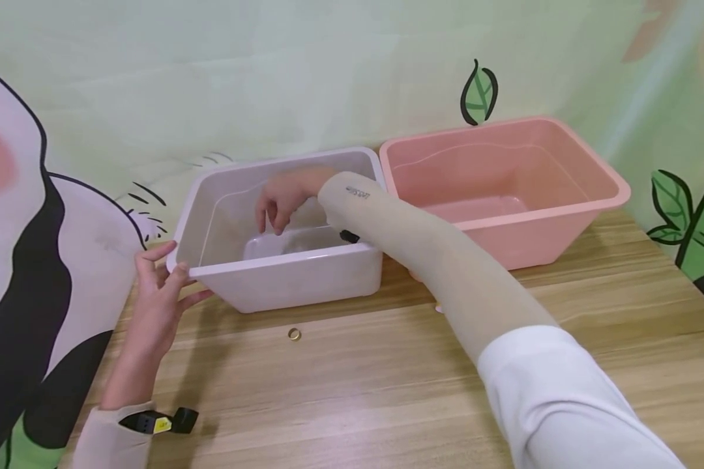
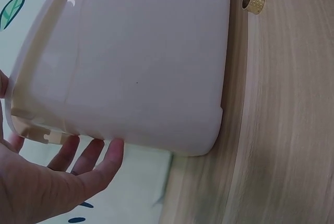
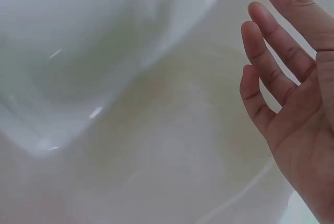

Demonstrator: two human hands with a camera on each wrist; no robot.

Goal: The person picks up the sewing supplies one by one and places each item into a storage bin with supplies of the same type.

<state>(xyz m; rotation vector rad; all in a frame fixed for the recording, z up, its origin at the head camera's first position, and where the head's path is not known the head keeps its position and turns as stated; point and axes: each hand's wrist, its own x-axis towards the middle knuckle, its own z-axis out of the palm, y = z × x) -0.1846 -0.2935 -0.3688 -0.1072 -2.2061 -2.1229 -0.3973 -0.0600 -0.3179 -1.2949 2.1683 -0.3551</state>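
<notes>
A pale lavender-white plastic bin (image 1: 293, 277) stands on the wooden table. My left hand (image 1: 161, 296) grips its near left corner; in the left wrist view, the fingers of that hand (image 2: 78, 177) press the bin's outer wall below the rim. Inside the bin hangs my right hand (image 1: 287, 198), fingers bent loosely downward, above the bin floor. The right wrist view shows that hand (image 3: 297, 83) with parted fingers and nothing in them, beside the bin's glossy inner surface (image 3: 172, 145). A gold ring (image 1: 294, 334) with a dotted surface lies in front of the bin.
To the right of the white bin stands a pink bin (image 1: 540, 238), their rims close together. Small, mostly hidden coloured items (image 1: 439, 308) peek out beside the right sleeve (image 1: 446, 254). A printed cloth backdrop (image 1: 305, 71) rises behind the table (image 1: 352, 391).
</notes>
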